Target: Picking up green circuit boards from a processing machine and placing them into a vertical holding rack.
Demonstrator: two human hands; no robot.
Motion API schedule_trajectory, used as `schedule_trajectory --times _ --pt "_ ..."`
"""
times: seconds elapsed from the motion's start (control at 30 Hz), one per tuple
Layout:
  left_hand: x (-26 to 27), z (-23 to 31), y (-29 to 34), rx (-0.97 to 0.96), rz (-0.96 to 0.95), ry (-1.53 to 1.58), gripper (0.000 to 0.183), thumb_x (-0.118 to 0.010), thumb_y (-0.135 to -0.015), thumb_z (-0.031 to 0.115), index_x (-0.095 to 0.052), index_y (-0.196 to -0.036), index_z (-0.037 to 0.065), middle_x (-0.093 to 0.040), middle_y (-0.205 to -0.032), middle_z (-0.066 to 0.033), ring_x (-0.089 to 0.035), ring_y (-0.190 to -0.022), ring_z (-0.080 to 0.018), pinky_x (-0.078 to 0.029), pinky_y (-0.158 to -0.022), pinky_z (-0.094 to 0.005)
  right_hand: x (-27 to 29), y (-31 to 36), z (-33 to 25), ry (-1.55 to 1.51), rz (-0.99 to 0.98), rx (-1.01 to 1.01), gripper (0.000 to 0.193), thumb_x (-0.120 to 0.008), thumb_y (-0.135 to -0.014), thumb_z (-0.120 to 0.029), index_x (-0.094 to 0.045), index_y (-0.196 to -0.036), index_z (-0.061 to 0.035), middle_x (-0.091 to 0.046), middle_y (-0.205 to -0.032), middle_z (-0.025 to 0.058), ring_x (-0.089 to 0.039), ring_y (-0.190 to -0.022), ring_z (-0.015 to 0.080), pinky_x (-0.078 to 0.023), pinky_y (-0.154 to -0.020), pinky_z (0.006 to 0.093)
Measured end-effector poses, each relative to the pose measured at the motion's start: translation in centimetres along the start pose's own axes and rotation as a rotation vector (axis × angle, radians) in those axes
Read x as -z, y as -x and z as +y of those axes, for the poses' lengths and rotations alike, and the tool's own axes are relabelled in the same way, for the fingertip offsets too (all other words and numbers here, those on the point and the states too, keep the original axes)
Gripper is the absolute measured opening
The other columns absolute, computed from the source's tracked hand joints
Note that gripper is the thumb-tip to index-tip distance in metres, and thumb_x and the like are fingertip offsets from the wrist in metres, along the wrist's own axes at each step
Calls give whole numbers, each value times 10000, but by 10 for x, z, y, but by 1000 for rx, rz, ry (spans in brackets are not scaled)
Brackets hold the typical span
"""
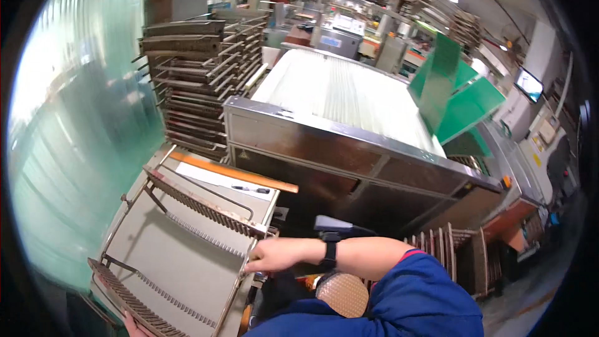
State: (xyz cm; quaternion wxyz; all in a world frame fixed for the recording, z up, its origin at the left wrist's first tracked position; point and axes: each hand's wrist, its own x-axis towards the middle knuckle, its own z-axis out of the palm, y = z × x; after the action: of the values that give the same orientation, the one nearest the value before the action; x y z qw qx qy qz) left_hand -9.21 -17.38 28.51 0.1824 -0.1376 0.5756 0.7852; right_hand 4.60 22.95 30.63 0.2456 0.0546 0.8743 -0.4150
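Observation:
A metal slotted rack with comb-like toothed bars lies across a pale grey table before me. My right hand is closed on the rack's right side rail, its knuckles upward; a black watch sits on that wrist. At the lower picture edge, only part of my left hand shows, its fingers holding the rack's near toothed bar. Beyond the rack lie a white sheet of paper, a black marker pen and a long orange strip.
Past the table stands a large metal-sided conveyor machine with a white ribbed top and green panels at its right. Tall stacked racks rise at left, beside a translucent green curtain. More racks stand at lower right, near a round-topped stool.

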Motion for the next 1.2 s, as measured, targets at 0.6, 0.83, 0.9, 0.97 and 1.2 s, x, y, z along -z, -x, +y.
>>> schedule_trajectory --times 0.6,0.83,0.9,0.97,1.2 --pt "103 -479 192 837 465 -481 292 -546 -1013 278 -665 -1199 87 -702 -1061 -152 -707 -899 -250 -562 -731 -432 61 -24 360 -103 -370 -548 446 -552 -1049 -394 -679 -1021 33 -733 -892 101 -708 -772 195 -570 -662 341" --pt "2 -489 141 652 -261 -949 680 -576 -1013 512 -475 -1531 84 -557 -1496 -161 -516 -1362 -359 -403 -1129 -428 -85 -3 510 237 -547 -322 532 -507 -1034 -473 -633 -1311 -36 -606 -1342 278 -604 -1210 457 -501 -1044 480" --pt "-28 -406 152 795 -188 -868 634 -594 -1011 481 -539 -1475 53 -600 -1447 -172 -570 -1304 -351 -421 -1099 -412 -98 11 548 424 -598 4 508 -522 -1025 -429 -636 -1313 -27 -637 -1298 260 -608 -1205 440 -496 -1044 457" --pt "-30 -374 160 1003 -303 -627 566 -583 -1022 452 -599 -1421 51 -585 -1464 -177 -563 -1315 -335 -419 -1094 -411 -85 18 542 132 -763 30 475 -519 -1025 -412 -653 -1289 -40 -665 -1238 255 -638 -1164 411 -497 -1033 455" --pt "-26 -381 178 898 -630 -765 466 -589 -1017 444 -709 -1267 70 -707 -1254 -114 -625 -1197 -290 -474 -1012 -410 -32 19 396 -94 -949 -252 366 -526 -1020 -293 -717 -1063 17 -736 -981 159 -665 -918 286 -503 -834 445"
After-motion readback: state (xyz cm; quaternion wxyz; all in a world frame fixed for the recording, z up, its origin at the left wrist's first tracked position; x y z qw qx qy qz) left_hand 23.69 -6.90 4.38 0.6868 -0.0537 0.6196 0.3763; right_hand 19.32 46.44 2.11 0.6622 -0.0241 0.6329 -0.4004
